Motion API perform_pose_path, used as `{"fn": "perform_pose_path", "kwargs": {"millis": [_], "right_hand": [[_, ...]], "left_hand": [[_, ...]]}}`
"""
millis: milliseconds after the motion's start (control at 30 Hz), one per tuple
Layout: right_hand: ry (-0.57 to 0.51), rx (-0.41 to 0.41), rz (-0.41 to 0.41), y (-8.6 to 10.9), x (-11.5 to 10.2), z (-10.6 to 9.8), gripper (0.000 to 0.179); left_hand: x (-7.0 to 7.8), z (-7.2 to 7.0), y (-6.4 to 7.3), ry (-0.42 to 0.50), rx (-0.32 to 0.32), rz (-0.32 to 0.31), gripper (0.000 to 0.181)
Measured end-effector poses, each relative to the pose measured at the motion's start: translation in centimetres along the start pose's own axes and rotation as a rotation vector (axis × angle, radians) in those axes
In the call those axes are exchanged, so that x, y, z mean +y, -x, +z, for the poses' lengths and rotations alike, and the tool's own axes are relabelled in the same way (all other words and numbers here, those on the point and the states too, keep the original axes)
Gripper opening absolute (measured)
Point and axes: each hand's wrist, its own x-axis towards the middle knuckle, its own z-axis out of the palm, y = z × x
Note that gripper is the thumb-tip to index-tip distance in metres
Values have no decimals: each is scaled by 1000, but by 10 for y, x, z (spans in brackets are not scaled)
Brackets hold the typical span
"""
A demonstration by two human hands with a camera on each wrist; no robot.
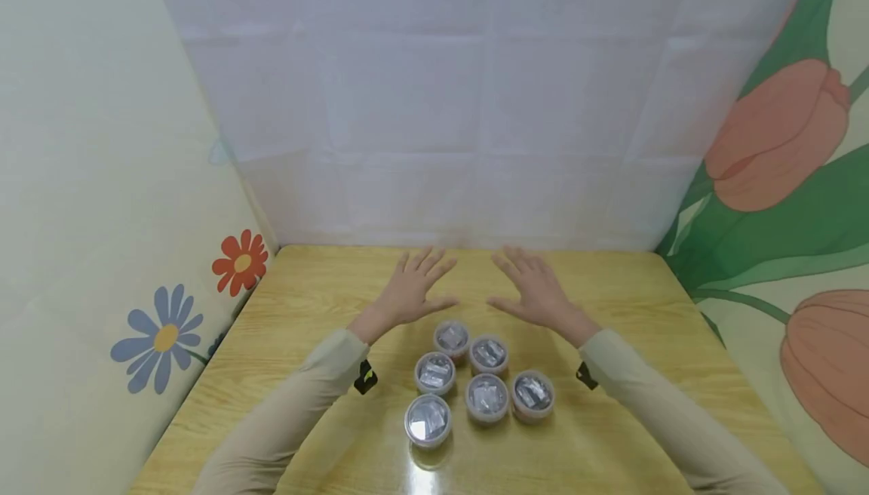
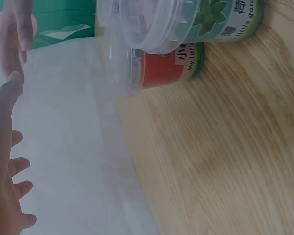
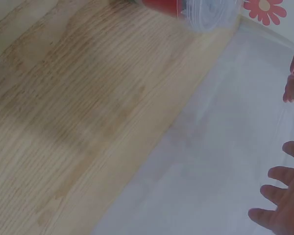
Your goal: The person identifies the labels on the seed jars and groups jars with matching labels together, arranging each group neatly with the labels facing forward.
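Note:
Both hands are raised above the table behind a group of round plastic tubs, fingers spread and holding nothing. The left hand (image 1: 410, 290) is at the back left of the group, the right hand (image 1: 538, 291) at its back right, with a gap between them. Several tubs with clear lids stand upright, among them a front-left tub (image 1: 428, 421) and a right-hand tub (image 1: 532, 393). Silvery packets show through the lids. In the left wrist view, one tub has a red label (image 2: 164, 68) and another a teal label (image 2: 206, 19) with a green leaf.
The tubs stand on a wood-grain table (image 1: 305, 450). A white sheet (image 1: 421, 102) hangs along its back edge. Flower-printed cloth (image 1: 75, 201) is at the left, and tulip-printed cloth (image 1: 781, 133) at the right. Light glares off the table near the front.

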Motion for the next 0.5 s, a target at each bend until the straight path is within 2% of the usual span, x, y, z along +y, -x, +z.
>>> {"fn": "perform_pose_path", "kwargs": {"millis": [133,500], "right_hand": [[-31,25,-36,1,-2,4,82],[-98,-45,-20,5,-16,15,75]], "left_hand": [[0,2,1,13,0,21,77],[1,8,9,67,-26,68,77]]}}
